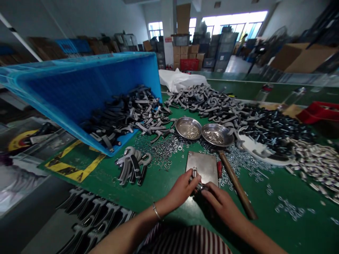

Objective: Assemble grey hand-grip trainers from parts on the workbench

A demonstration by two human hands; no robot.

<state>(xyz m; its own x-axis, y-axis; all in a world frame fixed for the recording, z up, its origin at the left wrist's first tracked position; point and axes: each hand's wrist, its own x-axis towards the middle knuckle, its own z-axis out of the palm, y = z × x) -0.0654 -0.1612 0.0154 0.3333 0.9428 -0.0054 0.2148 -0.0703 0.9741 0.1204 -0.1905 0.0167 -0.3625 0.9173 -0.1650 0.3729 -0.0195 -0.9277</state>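
Small grey metal part with silver coil spring is gripped in left hand, fingers closed; its lower end is pinched by right hand. Part is held over flat square grey metal plate, beside red-handled screwdriver.

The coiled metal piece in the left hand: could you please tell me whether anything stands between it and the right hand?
Between the coiled metal piece and the right hand are fingers of the left hand and some more metal, perhaps part of the same piece; I cannot tell. No loose obstacle is visible there.
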